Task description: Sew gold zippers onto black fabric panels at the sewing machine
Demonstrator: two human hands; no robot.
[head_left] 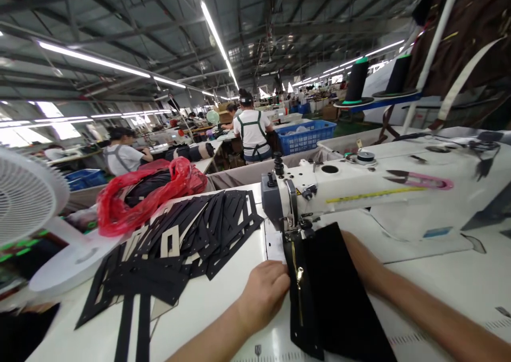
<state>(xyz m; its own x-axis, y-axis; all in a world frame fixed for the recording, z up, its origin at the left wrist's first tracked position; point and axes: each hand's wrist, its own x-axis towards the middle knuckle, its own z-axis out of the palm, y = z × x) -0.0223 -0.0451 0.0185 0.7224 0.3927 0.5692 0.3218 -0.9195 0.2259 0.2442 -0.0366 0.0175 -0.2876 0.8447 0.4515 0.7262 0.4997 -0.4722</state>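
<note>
A black fabric piece (339, 293) lies under the head of a white sewing machine (319, 189). Along its left side runs a strip with a brass-coloured zipper (299, 277), its pull lying on the teeth. My left hand (266, 287) is closed, fingers curled at the left edge of the zipper strip just in front of the needle area. On the far side of the fabric, my right hand (355, 253) is mostly covered by the raised black cloth. Its fingers are hidden; the wrist and forearm come in from the right.
Left of the machine lies a fanned pile of black pieces with slots (207, 229). Behind it is a red plastic bag (149, 194); a white fan (27, 202) stands at far left. Pink thread snips (419, 179) rest on the machine arm. Thread cones (356, 82) stand behind. Other people sit ahead.
</note>
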